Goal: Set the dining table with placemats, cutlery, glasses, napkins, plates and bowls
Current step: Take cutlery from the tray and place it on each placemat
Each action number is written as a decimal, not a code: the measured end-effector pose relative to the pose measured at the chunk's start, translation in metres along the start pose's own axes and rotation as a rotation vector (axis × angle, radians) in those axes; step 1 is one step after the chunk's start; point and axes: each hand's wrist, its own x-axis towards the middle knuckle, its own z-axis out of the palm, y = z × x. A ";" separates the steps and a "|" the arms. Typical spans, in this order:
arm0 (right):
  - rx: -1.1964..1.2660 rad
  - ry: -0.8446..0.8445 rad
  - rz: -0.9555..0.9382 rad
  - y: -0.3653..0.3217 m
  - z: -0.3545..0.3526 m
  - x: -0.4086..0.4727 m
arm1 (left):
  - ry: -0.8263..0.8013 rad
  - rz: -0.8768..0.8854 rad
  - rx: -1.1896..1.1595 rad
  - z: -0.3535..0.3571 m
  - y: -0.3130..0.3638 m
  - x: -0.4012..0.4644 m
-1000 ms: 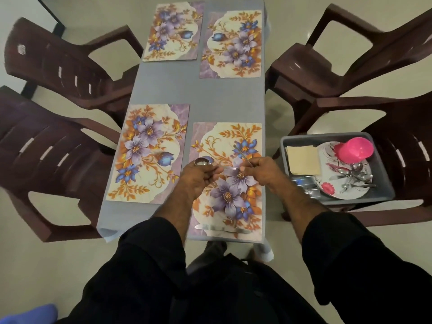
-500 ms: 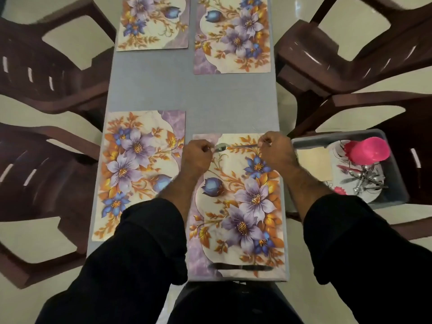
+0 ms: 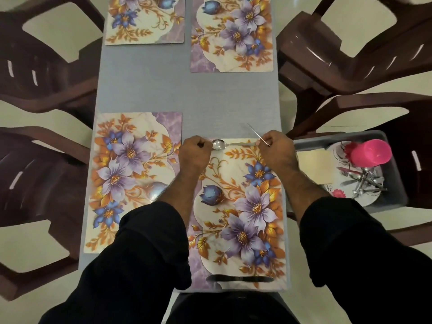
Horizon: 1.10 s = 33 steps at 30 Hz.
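A person in black sleeves leans over a grey table (image 3: 163,94). Four flowery placemats lie on it. The near right placemat (image 3: 240,211) sits right under the person's arms. The near left placemat (image 3: 131,174) lies just beside it. The two far placemats (image 3: 231,36) lie at the top of the view.

A spoon (image 3: 231,144) lies flat along the far edge of the near right placemat, with its bowl pointing left. The left hand (image 3: 195,152) is curled up, and its fingers touch the bowl end of the spoon. The right hand (image 3: 275,149) is curled too. It pinches the handle end of the spoon. It also holds a thin silver piece (image 3: 256,134) that sticks up and away over the table. What kind of cutlery that is cannot be told. The two hands are apart, one at each end of the spoon.

A knife (image 3: 240,278) lies flat along the near edge of the same placemat.

A grey tub (image 3: 397,197) sits on a brown chair (image 3: 416,127) to the right of the table. In it are a flowery plate (image 3: 364,199), a pink cup (image 3: 371,154), a cream napkin (image 3: 315,166) and a pile of cutlery (image 3: 364,180). More brown chairs stand around the table.
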 end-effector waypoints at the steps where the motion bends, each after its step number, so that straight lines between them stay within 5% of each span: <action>1: -0.010 -0.003 0.005 0.000 0.000 0.000 | -0.005 -0.005 -0.008 -0.001 0.001 0.000; 6: 0.044 0.010 0.021 0.001 0.001 -0.002 | -0.010 -0.039 -0.074 -0.006 0.003 -0.001; 10: 0.235 0.074 0.043 -0.010 -0.012 -0.010 | 0.153 -0.119 -0.182 -0.012 -0.002 -0.007; 13: 0.376 -0.125 0.037 -0.023 -0.023 -0.016 | 0.175 -0.021 -0.170 -0.016 -0.001 -0.017; 20: 0.243 -0.450 -0.169 -0.024 -0.038 -0.025 | -0.199 0.319 -0.166 -0.016 0.022 -0.037; 22: 0.365 -0.442 -0.125 -0.019 -0.044 -0.028 | -0.234 0.276 -0.226 -0.019 0.023 -0.044; 27: 1.374 -0.397 0.316 -0.022 -0.062 -0.050 | -0.497 0.025 -0.416 -0.021 0.024 -0.074; 33: 1.149 -0.325 0.281 -0.034 -0.040 -0.080 | -0.701 -0.041 -0.386 -0.005 0.021 -0.106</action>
